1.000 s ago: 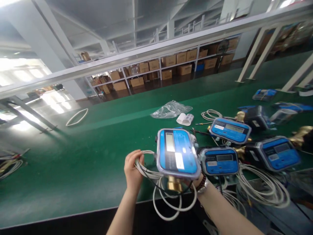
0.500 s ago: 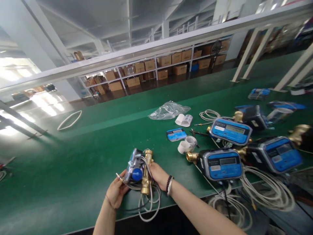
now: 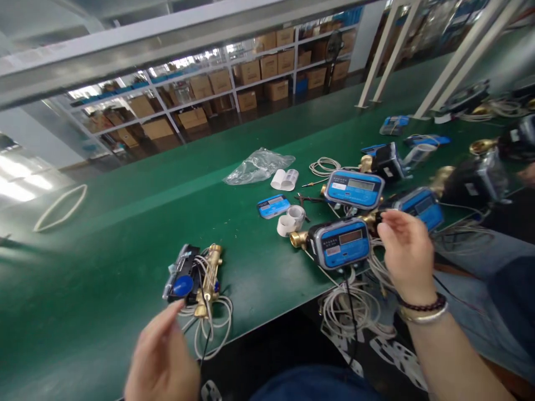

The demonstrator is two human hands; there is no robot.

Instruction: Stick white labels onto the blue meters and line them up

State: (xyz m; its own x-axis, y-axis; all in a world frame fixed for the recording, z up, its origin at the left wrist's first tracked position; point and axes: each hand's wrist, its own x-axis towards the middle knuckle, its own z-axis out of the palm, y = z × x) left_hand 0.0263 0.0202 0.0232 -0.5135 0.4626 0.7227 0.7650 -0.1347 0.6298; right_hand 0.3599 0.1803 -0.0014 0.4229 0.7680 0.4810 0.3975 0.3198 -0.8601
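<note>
I've let go: the blue-faced brass-bodied meter with its coil of white cable [image 3: 194, 278], in my grip half a second ago, now lies on its side on the green felt bench [image 3: 125, 223] near the front edge. My left hand [image 3: 163, 359] hovers just below it, fingers loose, holding nothing. My right hand [image 3: 407, 253] has swung over beside the next blue-faced meter with a glossy plastic cover [image 3: 340, 242], fingers spread and empty. Crinkled clear plastic bag [image 3: 257, 166] farther back; cardboard boxes on metal shelving [image 3: 246, 72] behind the bench.
</note>
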